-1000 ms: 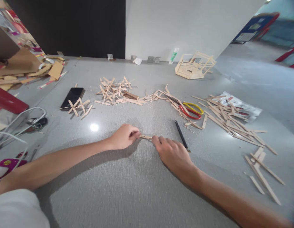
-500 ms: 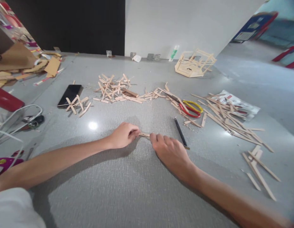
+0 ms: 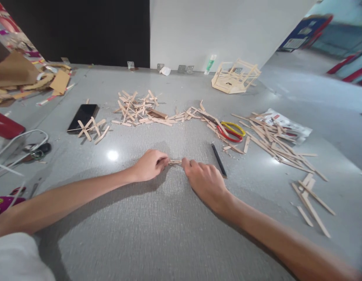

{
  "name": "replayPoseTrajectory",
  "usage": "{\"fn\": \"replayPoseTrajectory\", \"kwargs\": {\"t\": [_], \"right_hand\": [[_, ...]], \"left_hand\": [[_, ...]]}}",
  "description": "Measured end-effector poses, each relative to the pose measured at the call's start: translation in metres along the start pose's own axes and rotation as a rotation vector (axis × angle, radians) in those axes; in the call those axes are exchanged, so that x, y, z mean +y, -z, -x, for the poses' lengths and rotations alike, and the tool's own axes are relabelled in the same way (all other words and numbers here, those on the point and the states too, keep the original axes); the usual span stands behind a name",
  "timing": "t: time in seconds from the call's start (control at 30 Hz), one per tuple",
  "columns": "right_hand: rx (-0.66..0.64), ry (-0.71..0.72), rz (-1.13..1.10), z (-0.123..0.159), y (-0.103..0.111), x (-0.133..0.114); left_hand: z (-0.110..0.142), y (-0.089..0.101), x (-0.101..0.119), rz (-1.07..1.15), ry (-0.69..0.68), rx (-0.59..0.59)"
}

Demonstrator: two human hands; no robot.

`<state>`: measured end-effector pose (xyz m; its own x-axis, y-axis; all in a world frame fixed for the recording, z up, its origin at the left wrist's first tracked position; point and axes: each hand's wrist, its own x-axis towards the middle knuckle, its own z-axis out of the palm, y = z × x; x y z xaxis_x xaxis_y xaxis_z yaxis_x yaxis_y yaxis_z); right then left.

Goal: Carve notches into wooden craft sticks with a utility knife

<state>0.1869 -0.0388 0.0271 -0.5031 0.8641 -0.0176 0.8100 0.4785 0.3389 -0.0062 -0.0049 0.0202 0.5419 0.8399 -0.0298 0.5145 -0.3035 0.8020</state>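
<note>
Between my hands, low over the grey table [image 3: 157, 234], a short piece made of thin wooden craft sticks [image 3: 175, 162] shows. My left hand [image 3: 151, 166] pinches its left end with thumb and fingers. The fingers of my right hand [image 3: 203, 177] close on the right end, hiding it. Just right of that hand lies a black pen-like tool [image 3: 219, 160]. Beyond it, scissors [image 3: 232, 132] with one red and one yellow handle rest among loose sticks.
A stick framework [image 3: 235, 78] stands at the back right, near a green-and-white tube [image 3: 210, 64]. Stick piles lie at the centre [image 3: 137, 107] and right [image 3: 274, 136]. A phone [image 3: 83, 118] and a white cable [image 3: 37, 132] are on the left, with cardboard scraps [image 3: 60, 82] behind.
The whole view has shifted a little, so the table's things sit slightly further left. Both hands keep their hold on the stick piece, with a slightly wider stretch of it showing between them.
</note>
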Motion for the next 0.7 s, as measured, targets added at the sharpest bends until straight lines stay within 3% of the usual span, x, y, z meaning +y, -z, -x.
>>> {"fn": "replayPoseTrajectory", "kwargs": {"t": [0.27, 0.7], "right_hand": [[0.147, 0.038, 0.12, 0.001, 0.0, -0.004], [0.157, 0.029, 0.061, -0.001, 0.0, -0.009]], "left_hand": [[0.001, 0.001, 0.0, 0.013, -0.055, 0.003], [0.003, 0.002, 0.002, -0.019, -0.056, 0.005]]}}
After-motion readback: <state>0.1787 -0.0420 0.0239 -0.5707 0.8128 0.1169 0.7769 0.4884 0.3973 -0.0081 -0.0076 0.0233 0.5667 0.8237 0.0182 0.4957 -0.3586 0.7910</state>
